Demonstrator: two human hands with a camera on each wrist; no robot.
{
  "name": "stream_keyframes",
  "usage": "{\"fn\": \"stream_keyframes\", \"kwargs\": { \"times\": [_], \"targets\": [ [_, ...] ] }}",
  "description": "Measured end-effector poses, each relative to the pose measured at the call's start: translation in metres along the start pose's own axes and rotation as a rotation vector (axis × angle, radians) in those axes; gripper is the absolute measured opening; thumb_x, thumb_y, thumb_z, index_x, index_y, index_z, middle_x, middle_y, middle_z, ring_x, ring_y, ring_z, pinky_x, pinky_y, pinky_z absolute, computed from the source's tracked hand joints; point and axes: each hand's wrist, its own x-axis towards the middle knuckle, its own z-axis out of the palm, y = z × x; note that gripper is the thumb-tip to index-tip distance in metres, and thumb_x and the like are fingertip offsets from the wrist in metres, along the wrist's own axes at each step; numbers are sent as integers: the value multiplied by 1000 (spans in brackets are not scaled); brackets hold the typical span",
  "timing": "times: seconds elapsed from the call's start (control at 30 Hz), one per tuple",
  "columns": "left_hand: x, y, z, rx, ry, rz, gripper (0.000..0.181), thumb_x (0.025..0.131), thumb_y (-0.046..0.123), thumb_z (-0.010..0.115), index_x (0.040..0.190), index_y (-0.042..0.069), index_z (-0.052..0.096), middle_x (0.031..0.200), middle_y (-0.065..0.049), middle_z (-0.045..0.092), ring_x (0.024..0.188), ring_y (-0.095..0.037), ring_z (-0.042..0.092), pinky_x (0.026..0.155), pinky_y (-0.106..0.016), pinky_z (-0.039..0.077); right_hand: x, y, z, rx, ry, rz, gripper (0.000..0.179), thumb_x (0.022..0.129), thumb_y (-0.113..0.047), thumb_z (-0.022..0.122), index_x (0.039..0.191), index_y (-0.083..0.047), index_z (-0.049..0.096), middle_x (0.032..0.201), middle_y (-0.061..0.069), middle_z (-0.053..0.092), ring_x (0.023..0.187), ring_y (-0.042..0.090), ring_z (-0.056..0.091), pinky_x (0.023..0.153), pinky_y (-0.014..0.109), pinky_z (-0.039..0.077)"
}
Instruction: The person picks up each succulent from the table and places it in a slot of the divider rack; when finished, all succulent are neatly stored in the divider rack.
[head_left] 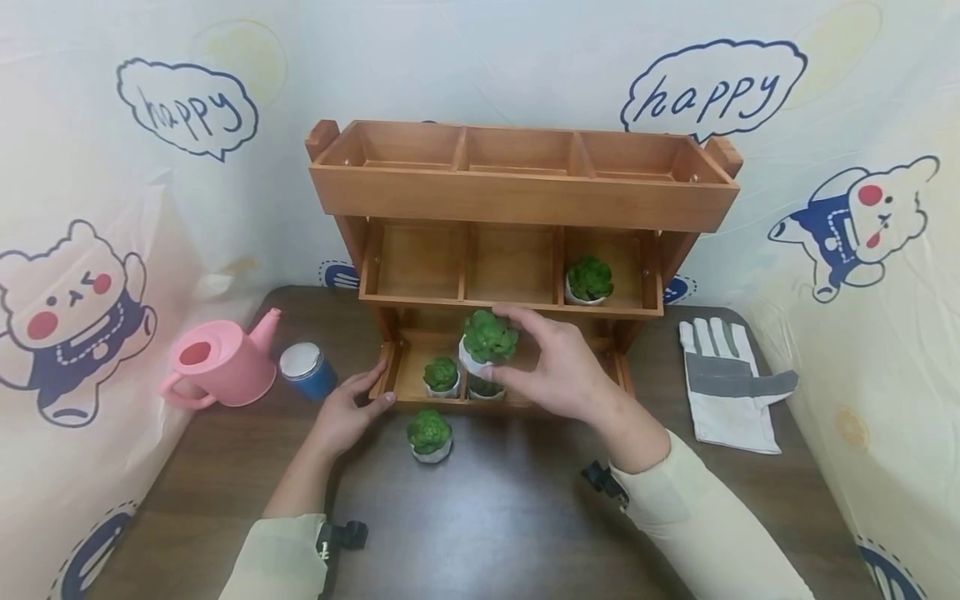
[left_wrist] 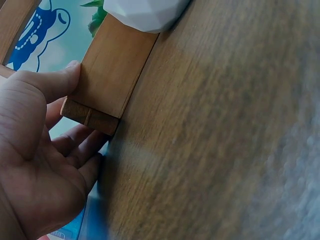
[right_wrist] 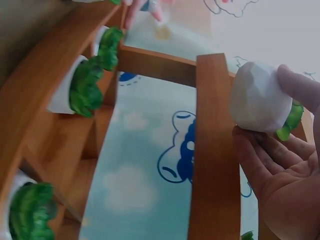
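My right hand (head_left: 558, 367) pinches the white faceted pot of a small green succulent (head_left: 490, 336) between thumb and fingers, in front of the lower tiers of a wooden shelf (head_left: 525, 200). The right wrist view shows the white pot (right_wrist: 260, 97) tilted, its leaves partly behind the fingers. With my left hand (head_left: 348, 412) I grip the bottom tier's left front corner (left_wrist: 112, 75), thumb on the board. Potted succulents stand in the bottom tier's left (head_left: 442, 375) and middle compartments (head_left: 487, 388). Another succulent (right_wrist: 32, 210) there is hidden from the head view by my right hand.
One potted succulent (head_left: 589, 279) sits in the middle tier's right compartment. Another succulent (head_left: 430, 435) stands on the dark table (head_left: 480, 517) before the shelf. A pink watering can (head_left: 225, 367) and blue jar (head_left: 309, 371) are at left, a work glove (head_left: 731, 387) at right.
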Motion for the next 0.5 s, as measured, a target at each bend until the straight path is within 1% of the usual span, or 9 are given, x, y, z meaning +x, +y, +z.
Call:
{"fn": "stream_keyframes", "kwargs": {
  "times": [0.13, 0.23, 0.37, 0.5],
  "targets": [
    [0, 0, 0, -6, 1, 1, 73, 95, 57, 69, 160, 41, 38, 165, -16, 34, 151, -46, 29, 114, -75, 24, 6, -3, -6, 13, 28, -11, 69, 80, -31, 91, 140, -15, 60, 124, 1, 72, 108, 16, 71, 94, 42, 59],
    [0, -1, 1, -3, 4, 4, 73, 95, 57, 69, 160, 41, 38, 165, -16, 34, 151, -46, 28, 114, -75, 24, 10, -6, -9, 15, 36, -11, 71, 80, -31, 91, 141, -14, 60, 123, 1, 73, 107, 17, 71, 93, 42, 59],
    [0, -2, 1, 5, 9, 22, 76, 94, 60, 68, 160, 38, 38, 164, -18, 35, 151, -47, 29, 115, -74, 23, 14, -7, -12, 3, 42, 4, 73, 80, -34, 91, 142, -13, 59, 123, 1, 73, 106, 16, 72, 93, 39, 58],
    [1, -2, 1, 7, 10, 23, 77, 93, 63, 68, 160, 39, 39, 164, -17, 35, 151, -47, 29, 115, -75, 23, 18, -7, -15, -14, 53, 0, 74, 80, -34, 92, 142, -12, 59, 124, 4, 73, 107, 18, 71, 94, 43, 58]
  ]
}}
